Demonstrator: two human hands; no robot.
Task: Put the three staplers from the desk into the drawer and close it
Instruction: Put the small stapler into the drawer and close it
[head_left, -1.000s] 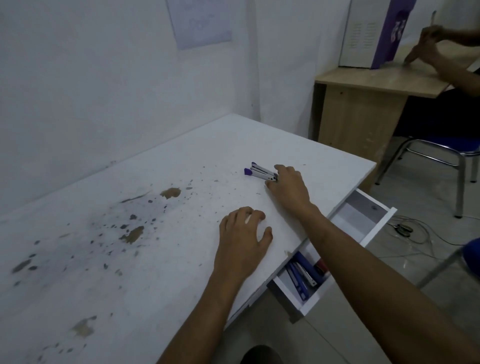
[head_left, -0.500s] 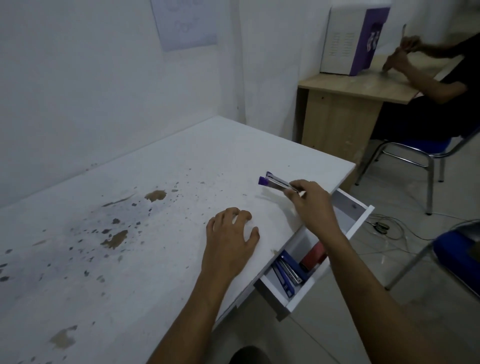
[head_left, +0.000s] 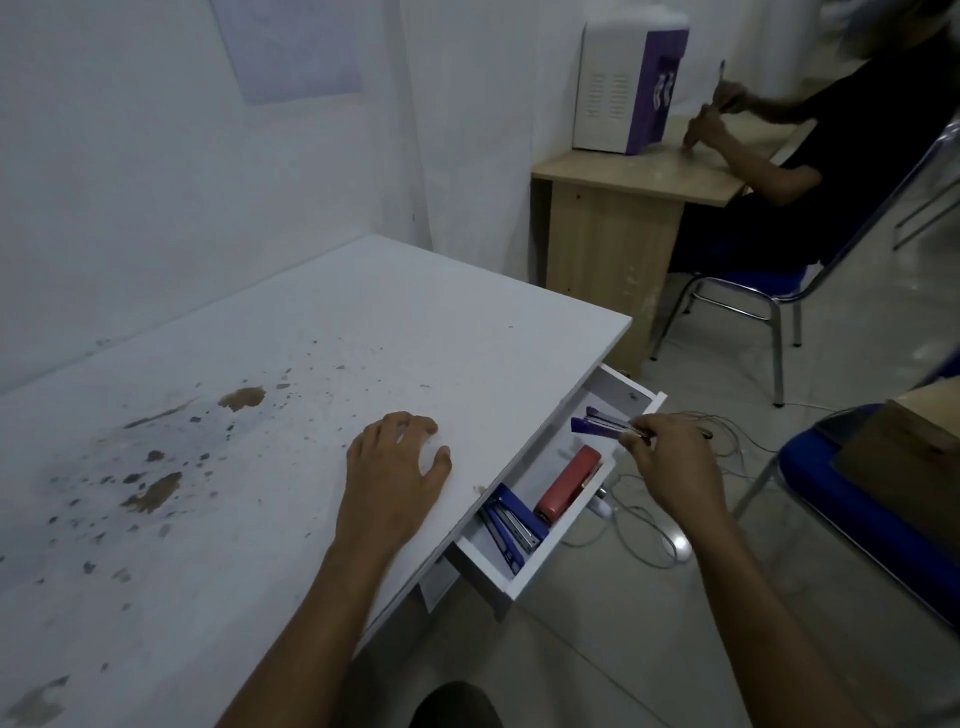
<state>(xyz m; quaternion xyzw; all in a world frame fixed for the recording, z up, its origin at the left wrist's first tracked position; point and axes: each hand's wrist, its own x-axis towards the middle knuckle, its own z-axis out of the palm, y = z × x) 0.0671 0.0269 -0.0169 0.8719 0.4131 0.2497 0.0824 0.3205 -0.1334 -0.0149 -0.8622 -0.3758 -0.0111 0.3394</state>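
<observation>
Holding: the right hand (head_left: 675, 467) pinches a purple stapler (head_left: 602, 427) by its rear end, fingertips closed on it, nose pointing left.
Purple stapler: up in the air, lying roughly level, right above the far part of the open drawer (head_left: 540, 564) and touching nothing but the fingers.
Left hand: the left hand (head_left: 395, 467) rests palm down on the desk (head_left: 363, 322) near the front edge, fingers bent and spread a little, gripping nothing.
Drawer: pulled well out from under the desk's right side, white inside and out.
Red stapler: the red stapler (head_left: 569, 483) lies in the middle of the drawer, running lengthwise along the front wall.
Blue stapler: the blue stapler (head_left: 514, 525) lies in the near end of the drawer, just beside the red one, partly tucked under the desk edge.
Desk top: white, with brown chips and dark specks across the left half.
Background: a second person (head_left: 810, 156) in dark clothes sits on a blue chair (head_left: 769, 291) at a wooden desk (head_left: 623, 208), both hands raised over it; what they hold is too blurred to tell.
Floor: pale cables (head_left: 644, 540) lie loose below the drawer.
Wall: a sheet of paper (head_left: 291, 47) hangs above the desk.
</observation>
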